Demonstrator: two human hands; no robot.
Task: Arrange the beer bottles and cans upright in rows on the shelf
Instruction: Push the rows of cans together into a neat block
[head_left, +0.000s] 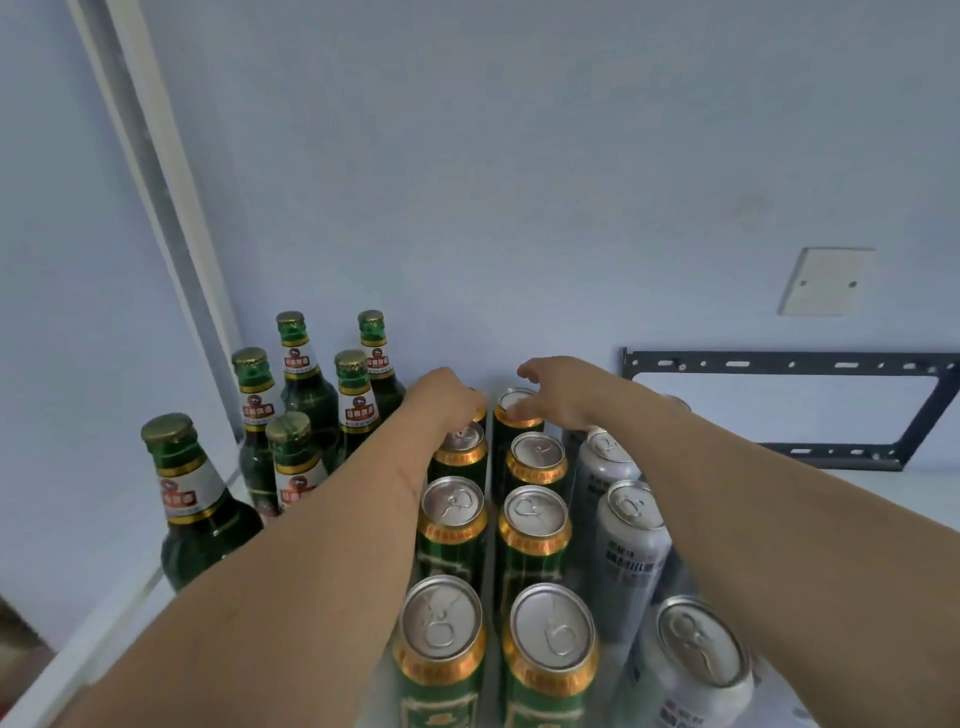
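Several green beer bottles (304, 379) with gold caps stand upright at the back left of the white shelf (119, 618). Two rows of green and gold cans (451, 525) run front to back in the middle, with a row of silver cans (631, 540) to their right. My left hand (448, 399) is curled over the rearmost can of the left green row, which it almost hides. My right hand (558, 395) hovers over the rearmost can (511, 402) of the second green row, thumb spread and fingertips touching its top.
A pale blue wall rises right behind the shelf. It carries a white cover plate (826, 280) and a black metal bracket (789, 364) at the right. A white frame post (171, 208) slants up along the left side.
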